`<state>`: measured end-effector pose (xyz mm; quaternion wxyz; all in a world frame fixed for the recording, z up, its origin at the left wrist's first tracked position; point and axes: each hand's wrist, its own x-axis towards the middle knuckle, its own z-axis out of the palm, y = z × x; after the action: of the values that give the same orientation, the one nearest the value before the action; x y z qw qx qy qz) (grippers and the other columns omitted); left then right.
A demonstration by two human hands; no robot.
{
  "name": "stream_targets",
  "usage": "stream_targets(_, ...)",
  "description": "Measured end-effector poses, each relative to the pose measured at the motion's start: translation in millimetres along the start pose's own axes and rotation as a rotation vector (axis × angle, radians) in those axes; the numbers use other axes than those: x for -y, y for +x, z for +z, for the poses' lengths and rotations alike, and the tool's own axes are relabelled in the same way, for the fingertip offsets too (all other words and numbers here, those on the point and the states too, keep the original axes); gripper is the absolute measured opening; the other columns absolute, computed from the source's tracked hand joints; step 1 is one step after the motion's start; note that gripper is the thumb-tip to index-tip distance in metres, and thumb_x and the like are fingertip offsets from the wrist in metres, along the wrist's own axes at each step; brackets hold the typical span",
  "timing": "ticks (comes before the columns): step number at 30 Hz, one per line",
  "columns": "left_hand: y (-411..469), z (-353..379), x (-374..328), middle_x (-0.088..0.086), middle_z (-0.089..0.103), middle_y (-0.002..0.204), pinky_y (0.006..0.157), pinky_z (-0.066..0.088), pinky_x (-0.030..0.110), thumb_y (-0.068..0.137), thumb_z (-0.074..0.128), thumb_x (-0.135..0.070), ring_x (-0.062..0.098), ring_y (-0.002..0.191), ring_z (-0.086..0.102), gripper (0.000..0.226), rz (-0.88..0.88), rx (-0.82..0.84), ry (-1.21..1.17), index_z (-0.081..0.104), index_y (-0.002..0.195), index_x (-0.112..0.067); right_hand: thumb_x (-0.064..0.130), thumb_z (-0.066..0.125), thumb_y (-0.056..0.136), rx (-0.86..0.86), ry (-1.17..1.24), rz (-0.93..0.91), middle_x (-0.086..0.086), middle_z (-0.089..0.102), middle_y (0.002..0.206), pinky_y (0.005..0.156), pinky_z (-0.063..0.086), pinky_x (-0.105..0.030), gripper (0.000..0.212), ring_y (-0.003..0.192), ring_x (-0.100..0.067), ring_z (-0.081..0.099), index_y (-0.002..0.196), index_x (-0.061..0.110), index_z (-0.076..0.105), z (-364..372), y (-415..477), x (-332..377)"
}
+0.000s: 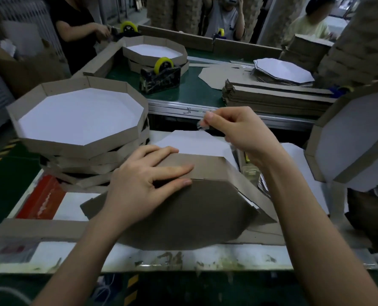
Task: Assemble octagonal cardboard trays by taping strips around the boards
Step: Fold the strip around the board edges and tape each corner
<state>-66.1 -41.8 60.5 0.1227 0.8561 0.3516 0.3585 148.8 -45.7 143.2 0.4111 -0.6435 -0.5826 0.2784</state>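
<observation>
Mid-frame, the left hand [143, 180] lies flat with fingers spread, pressing the strip [208, 165] onto the board [194, 210]. The right hand [238, 131] pinches tape [202, 127] just above; the strip runs sideways, down-left of it.

The near worktop [73, 208] is white, scuffed and stained, with a red patch at its left. On it sit a stack of trays [79, 149], an unfinished tray [183, 213] with its brown side up, and a long cardboard strip [40, 230] near the front edge. Beyond it, a green worktop [194, 91] carries a tape dispenser [160, 77], a pile of strips [276, 98] and a pile of octagonal boards [283, 70].
</observation>
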Motion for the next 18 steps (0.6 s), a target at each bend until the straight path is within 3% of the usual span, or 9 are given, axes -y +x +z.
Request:
stream_targets(2, -3.4, -1.7, -0.4, -0.013, 0.061, 0.129, 0.084, 0.044, 0.030, 0.087, 0.047, -0.062, 0.013, 0.119, 0.048, 0.034, 0.031, 0.003, 0.015, 0.062, 0.115, -0.051, 0.033, 0.058, 0.100, 0.022, 0.069, 0.000, 0.009, 0.044, 0.048, 0.042, 0.026, -0.021, 0.027, 0.046, -0.012, 0.031, 0.083, 0.020, 0.075, 15.0, -12.7, 15.8)
stream_targets(4, -7.0, -2.6, -0.4, -0.013, 0.061, 0.128, 0.083, 0.045, 0.031, 0.087, 0.047, -0.062, 0.013, 0.118, 0.048, 0.038, 0.029, -0.002, 0.025, 0.066, 0.116, -0.046, 0.032, 0.058, 0.099, 0.029, 0.129, 0.026, 0.010, 0.036, 0.043, 0.041, 0.021, -0.022, 0.028, 0.045, -0.013, 0.027, 0.081, 0.021, 0.075, 25.8, -24.7, 20.5)
stream_targets(8, -12.4, -4.7, 2.6, -0.016, 0.055, 0.117, 0.075, 0.045, 0.028, 0.080, 0.051, -0.070, 0.003, 0.106, 0.050, 0.048, -0.062, 0.032, -0.074, 0.047, 0.113, -0.037, 0.032, 0.060, 0.098, -0.016, 0.135, 0.091, 0.012, 0.037, 0.039, 0.040, 0.024, -0.020, 0.026, 0.038, -0.008, 0.028, 0.079, 0.021, 0.074, 37.8, -52.2, 14.5)
stream_targets(11, -14.2, -5.4, 3.1, -0.011, 0.057, 0.124, 0.075, 0.043, 0.029, 0.077, 0.053, -0.069, 0.006, 0.109, 0.053, 0.052, -0.065, 0.057, -0.115, 0.032, 0.113, -0.038, 0.033, 0.061, 0.097, -0.044, 0.069, 0.088, 0.017, 0.047, 0.039, 0.040, 0.028, -0.008, 0.025, 0.037, -0.001, 0.042, 0.079, 0.023, 0.075, 41.4, -74.7, 6.4)
stream_targets(18, -18.2, -8.8, 3.2, -0.008, 0.055, 0.125, 0.074, 0.037, 0.028, 0.083, 0.057, -0.056, 0.009, 0.112, 0.049, 0.051, -0.006, 0.067, -0.087, 0.033, 0.126, -0.042, 0.030, 0.064, 0.095, -0.076, 0.385, 0.215, 0.008, 0.040, 0.043, 0.036, 0.024, -0.016, 0.024, 0.035, -0.007, 0.030, 0.079, 0.020, 0.078, 56.6, -117.7, -14.6)
